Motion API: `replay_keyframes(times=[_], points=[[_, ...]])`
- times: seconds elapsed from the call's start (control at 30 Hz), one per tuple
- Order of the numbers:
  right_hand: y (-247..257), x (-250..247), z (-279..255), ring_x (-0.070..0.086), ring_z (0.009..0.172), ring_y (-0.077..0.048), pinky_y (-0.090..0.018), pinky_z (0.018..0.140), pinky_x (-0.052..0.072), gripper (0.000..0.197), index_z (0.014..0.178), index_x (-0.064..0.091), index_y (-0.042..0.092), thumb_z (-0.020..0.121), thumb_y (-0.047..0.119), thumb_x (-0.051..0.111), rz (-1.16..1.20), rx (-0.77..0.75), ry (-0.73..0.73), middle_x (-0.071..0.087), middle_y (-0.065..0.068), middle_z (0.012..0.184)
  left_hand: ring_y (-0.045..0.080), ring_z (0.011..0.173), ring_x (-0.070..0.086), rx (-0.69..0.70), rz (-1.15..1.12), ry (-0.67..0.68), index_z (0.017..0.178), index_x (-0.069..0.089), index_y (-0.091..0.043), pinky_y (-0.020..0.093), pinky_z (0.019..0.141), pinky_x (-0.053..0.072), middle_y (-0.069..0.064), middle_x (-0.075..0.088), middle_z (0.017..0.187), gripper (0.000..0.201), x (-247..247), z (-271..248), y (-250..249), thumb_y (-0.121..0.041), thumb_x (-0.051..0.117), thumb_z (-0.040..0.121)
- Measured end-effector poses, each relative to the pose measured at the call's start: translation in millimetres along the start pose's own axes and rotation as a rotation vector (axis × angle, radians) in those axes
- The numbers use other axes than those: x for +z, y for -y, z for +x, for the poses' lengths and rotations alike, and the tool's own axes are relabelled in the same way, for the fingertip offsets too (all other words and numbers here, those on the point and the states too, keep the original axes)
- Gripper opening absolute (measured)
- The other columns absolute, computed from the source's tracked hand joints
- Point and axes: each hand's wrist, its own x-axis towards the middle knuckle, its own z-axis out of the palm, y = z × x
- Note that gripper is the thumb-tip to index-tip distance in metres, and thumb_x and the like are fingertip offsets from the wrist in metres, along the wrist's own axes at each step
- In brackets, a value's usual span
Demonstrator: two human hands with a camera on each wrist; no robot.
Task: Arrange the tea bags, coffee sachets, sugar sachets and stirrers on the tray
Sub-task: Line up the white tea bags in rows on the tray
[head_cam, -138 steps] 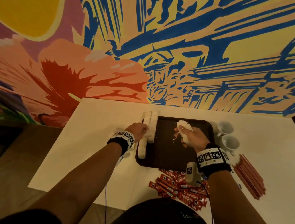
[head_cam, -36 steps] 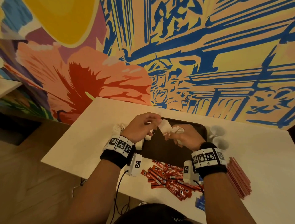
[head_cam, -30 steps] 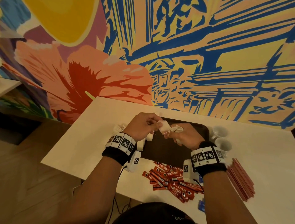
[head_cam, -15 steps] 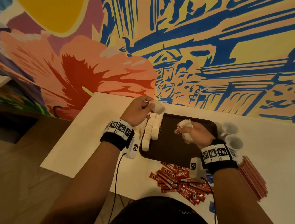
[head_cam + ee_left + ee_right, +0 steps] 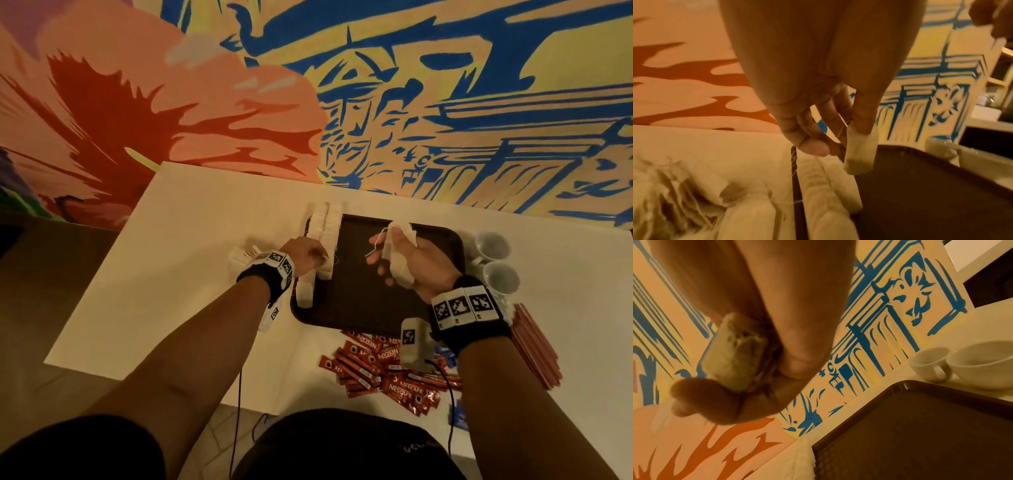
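Note:
A dark brown tray point(image 5: 356, 294) lies on the white table. Two rows of white tea bags point(image 5: 325, 222) line its left edge. My left hand point(image 5: 318, 257) hovers over the near part of those rows and pinches one tea bag point(image 5: 859, 155) between thumb and fingers, hanging just above the tray point(image 5: 920, 194). My right hand point(image 5: 394, 257) is held over the tray's middle, gripping a small bundle of tea bags point(image 5: 399, 253) with strings dangling; the bundle point(image 5: 733, 356) shows in the right wrist view too. Red coffee sachets point(image 5: 383, 370) lie heaped in front of the tray. Reddish stirrers point(image 5: 534, 346) lie at the right.
A loose pile of tea bags point(image 5: 239, 257) sits on the table left of the tray. Two white cups point(image 5: 491, 245) stand by the tray's right edge. Blue sachets point(image 5: 457, 416) lie near the table's front edge. A painted wall runs along the back.
My left hand, raised with a tea bag at the far end of the rows, has come down and nearer along the tray's left edge. The right hand keeps its bundle.

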Motion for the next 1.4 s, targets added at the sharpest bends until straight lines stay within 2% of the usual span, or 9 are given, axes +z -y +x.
replay_keyframes(times=[0.3, 0.57, 0.77, 0.9, 1.07, 1.2, 1.27, 1.33, 1.4], points=[[0, 4, 21, 0.056, 0.062, -0.016, -0.027, 0.047, 0.044, 0.049, 0.104, 0.065, 0.016, 0.107, 0.052, 0.033, -0.055, 0.083, -0.099, 0.064, -0.006, 0.081, 0.022, 0.106, 0.065, -0.040, 0.197, 0.152, 0.108, 0.075, -0.034, 0.033, 0.097, 0.051, -0.005, 0.071, 0.116, 0.019, 33, 34, 16, -0.038, 0.067, 0.091], [3, 4, 26, 0.051, 0.057, -0.012, -0.022, 0.043, 0.035, 0.036, 0.109, 0.065, 0.014, 0.104, 0.045, 0.047, 0.017, 0.188, -0.108, 0.063, -0.005, 0.084, 0.022, 0.108, 0.063, 0.011, 0.231, 0.019, 0.109, 0.074, -0.033, 0.028, 0.093, 0.047, -0.004, 0.069, 0.118, 0.020, 35, 47, 18, -0.033, 0.059, 0.096], [7, 1, 26, 0.049, 0.054, -0.014, -0.020, 0.038, 0.034, 0.036, 0.111, 0.061, 0.011, 0.107, 0.035, 0.034, 0.128, 0.254, -0.040, 0.064, -0.007, 0.082, 0.026, 0.110, 0.063, 0.019, 0.237, -0.068, 0.113, 0.073, -0.029, 0.030, 0.094, 0.049, 0.003, 0.065, 0.127, 0.023, 38, 47, 17, -0.023, 0.059, 0.096], [10, -1, 24, 0.050, 0.052, -0.014, -0.021, 0.037, 0.035, 0.024, 0.114, 0.057, 0.011, 0.106, 0.025, 0.040, 0.077, 0.209, -0.060, 0.066, -0.011, 0.085, 0.025, 0.116, 0.057, 0.003, 0.230, -0.112, 0.115, 0.067, -0.031, 0.035, 0.100, 0.048, 0.004, 0.058, 0.128, 0.027, 31, 42, 11, -0.018, 0.066, 0.091], [26, -5, 18, 0.047, 0.055, -0.016, -0.024, 0.041, 0.030, 0.020, 0.120, 0.049, 0.011, 0.102, 0.019, 0.050, -0.005, 0.094, -0.134, 0.075, -0.013, 0.089, 0.018, 0.104, 0.060, 0.007, -0.017, -0.270, 0.110, 0.068, -0.029, 0.027, 0.088, 0.045, -0.005, 0.063, 0.108, 0.021, 4, 29, -12, -0.023, 0.068, 0.090], [50, -6, 13, 0.046, 0.057, -0.015, -0.025, 0.045, 0.030, 0.017, 0.114, 0.056, 0.011, 0.100, 0.020, 0.056, -0.025, -0.022, -0.085, 0.076, -0.013, 0.097, 0.012, 0.097, 0.065, 0.131, -0.289, -0.389, 0.100, 0.074, -0.025, 0.021, 0.081, 0.043, -0.006, 0.071, 0.101, 0.010, -28, 1, -48, -0.028, 0.067, 0.092], [57, -6, 10, 0.046, 0.057, -0.014, -0.024, 0.045, 0.030, 0.018, 0.111, 0.063, 0.009, 0.099, 0.021, 0.062, -0.016, -0.080, -0.081, 0.075, -0.015, 0.098, 0.005, 0.092, 0.065, 0.199, -0.416, -0.400, 0.104, 0.074, -0.021, 0.019, 0.080, 0.045, -0.005, 0.073, 0.101, 0.017, -43, -20, -73, -0.031, 0.063, 0.097], [60, -5, 4, 0.046, 0.057, -0.015, -0.025, 0.046, 0.029, 0.015, 0.102, 0.067, 0.008, 0.096, 0.022, 0.067, -0.011, -0.115, -0.102, 0.068, -0.019, 0.092, -0.003, 0.076, 0.061, 0.267, -0.501, -0.390, 0.112, 0.072, -0.017, 0.011, 0.068, 0.044, -0.004, 0.072, 0.099, 0.026, -54, -44, -98, -0.034, 0.054, 0.102], [59, -5, -3, 0.045, 0.058, -0.018, -0.026, 0.046, 0.028, 0.014, 0.095, 0.068, 0.009, 0.093, 0.023, 0.071, -0.006, -0.146, -0.113, 0.060, -0.019, 0.086, 0.000, 0.070, 0.058, 0.311, -0.619, -0.374, 0.114, 0.071, -0.018, 0.011, 0.059, 0.042, -0.003, 0.071, 0.098, 0.030, -59, -67, -119, -0.038, 0.052, 0.103]])
